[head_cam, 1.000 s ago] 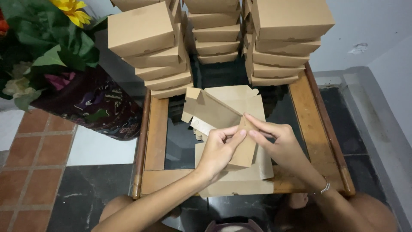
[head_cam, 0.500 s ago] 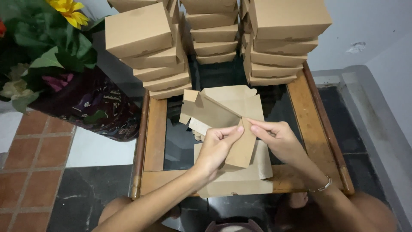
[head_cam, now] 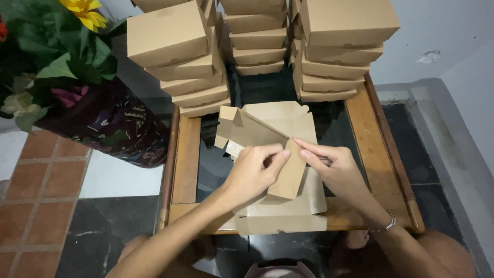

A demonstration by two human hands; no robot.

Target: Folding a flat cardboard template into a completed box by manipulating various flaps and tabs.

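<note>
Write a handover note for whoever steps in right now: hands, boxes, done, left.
Left hand: pinching a side flap of the half-folded box.
Right hand: fingertips on the same flap, from the other side.
Box: on the table, over flat blanks at the near edge.
Done: three stacks of folded boxes at the far end.
Left: this box, still open, and the blanks.

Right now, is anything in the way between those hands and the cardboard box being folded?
No. The left hand and right hand already pinch a flap of the flat cardboard box. The stacks of finished boxes stand behind it, apart.
</note>
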